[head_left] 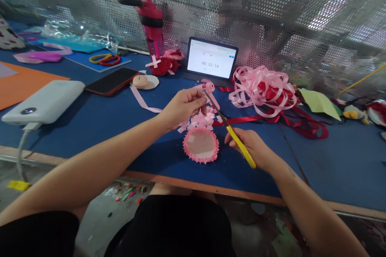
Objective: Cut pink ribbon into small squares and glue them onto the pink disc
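Note:
My left hand (189, 104) is closed in a pinch, with a small pale piece of ribbon (206, 98) at the fingertips, partly hidden. My right hand (249, 144) grips yellow-handled scissors (239, 144), seen edge-on, their dark blades reaching up to the left fingertips. Beneath the hands lies a round pale disc (201, 144) with a frilled pink ribbon edge. Just behind it is a heap of cut pink ribbon pieces (200, 119). A pink object (210, 86), whose kind I cannot make out, shows beyond my left fingertips.
A tablet (212, 58) with a timer stands at the back, beside a pink bottle (151, 24). Tangled pink ribbon (262, 90) lies right; red ribbon (245, 120) crosses the blue table. Leftward are a phone (113, 81), white power bank (45, 100) and red-and-yellow scissors (105, 60).

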Demonstrator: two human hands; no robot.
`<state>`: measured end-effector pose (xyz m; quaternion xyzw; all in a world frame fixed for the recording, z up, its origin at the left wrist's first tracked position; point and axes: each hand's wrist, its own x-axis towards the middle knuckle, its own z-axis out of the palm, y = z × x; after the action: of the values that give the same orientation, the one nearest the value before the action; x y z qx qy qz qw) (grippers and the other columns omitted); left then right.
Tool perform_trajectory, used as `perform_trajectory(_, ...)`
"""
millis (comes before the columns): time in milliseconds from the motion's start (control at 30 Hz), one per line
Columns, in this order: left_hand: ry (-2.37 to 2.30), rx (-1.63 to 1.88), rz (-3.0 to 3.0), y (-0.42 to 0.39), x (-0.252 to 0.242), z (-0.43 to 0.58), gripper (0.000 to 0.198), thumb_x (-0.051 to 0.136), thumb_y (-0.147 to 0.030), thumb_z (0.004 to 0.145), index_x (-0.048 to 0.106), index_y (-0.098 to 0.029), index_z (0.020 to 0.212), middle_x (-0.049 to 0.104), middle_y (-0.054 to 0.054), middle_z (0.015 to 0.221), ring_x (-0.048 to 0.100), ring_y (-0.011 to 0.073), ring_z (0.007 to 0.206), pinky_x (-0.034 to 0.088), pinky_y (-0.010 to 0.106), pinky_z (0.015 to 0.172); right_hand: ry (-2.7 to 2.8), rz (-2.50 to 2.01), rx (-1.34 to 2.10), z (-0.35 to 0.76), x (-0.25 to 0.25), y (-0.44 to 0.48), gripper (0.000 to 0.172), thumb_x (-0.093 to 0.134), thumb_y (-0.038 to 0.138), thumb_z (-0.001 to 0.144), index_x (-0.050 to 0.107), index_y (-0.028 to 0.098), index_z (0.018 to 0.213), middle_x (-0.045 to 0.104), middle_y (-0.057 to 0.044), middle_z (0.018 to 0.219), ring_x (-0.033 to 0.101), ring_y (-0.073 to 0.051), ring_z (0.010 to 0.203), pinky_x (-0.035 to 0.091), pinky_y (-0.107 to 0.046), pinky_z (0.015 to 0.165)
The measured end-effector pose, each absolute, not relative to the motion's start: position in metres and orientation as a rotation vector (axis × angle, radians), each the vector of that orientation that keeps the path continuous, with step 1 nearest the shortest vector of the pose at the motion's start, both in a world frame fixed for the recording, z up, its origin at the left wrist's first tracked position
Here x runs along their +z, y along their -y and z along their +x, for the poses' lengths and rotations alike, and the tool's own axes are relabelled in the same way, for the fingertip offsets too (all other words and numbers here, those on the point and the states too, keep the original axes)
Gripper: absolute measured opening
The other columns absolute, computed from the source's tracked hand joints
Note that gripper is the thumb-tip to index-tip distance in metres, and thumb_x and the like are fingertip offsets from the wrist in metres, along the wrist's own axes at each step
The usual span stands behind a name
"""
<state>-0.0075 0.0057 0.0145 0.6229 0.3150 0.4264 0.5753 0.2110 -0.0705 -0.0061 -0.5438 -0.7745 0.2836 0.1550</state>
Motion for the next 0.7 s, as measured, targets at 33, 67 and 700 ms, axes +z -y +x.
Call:
perform_trajectory(33,-0.721,1.007,1.441,-0.0056,0.0149,-0.007,0.011,0.049,-0.011,0.085,0.052,-0.014,0.075,0.061,0.001,0.058,0.033,0.0012,0.04,0.023,0.017,0.04,2.199,-1.549,0.818,0.2111,-0.0065,0.071,0.04,0.041,0.054,0.087,0.056,0.017,0.085,0.045,0.004,0.054,0.043,-0.01,0.045,0.032,-0.022,0.048)
perform_trajectory(67,-0.709,1.013,1.424,-0.0055,0.0153,-0.0066,0.01,0.048,-0.01,0.085,0.052,-0.014,0.077,0.061,0.001,0.06,0.035,0.0013,0.041,0.025,0.016,0.041,2.178,-1.541,0.814,0.2114,-0.0069,0.0714,0.043,0.038,0.057,0.088,0.055,0.017,0.086,0.042,0.005,0.052,0.041,-0.01,0.043,0.031,-0.022,0.047)
perform_trajectory(700,-0.842,1.094,1.439,-0.0077,0.0127,-0.0076,0.013,0.053,-0.015,0.085,0.054,-0.014,0.072,0.065,0.003,0.065,0.045,0.0014,0.041,0.032,0.015,0.039,2.356,-1.58,0.679,0.2118,0.0019,0.0739,0.06,0.032,0.069,0.081,0.057,0.016,0.096,0.056,-0.003,0.07,0.049,-0.016,0.058,0.035,-0.027,0.055)
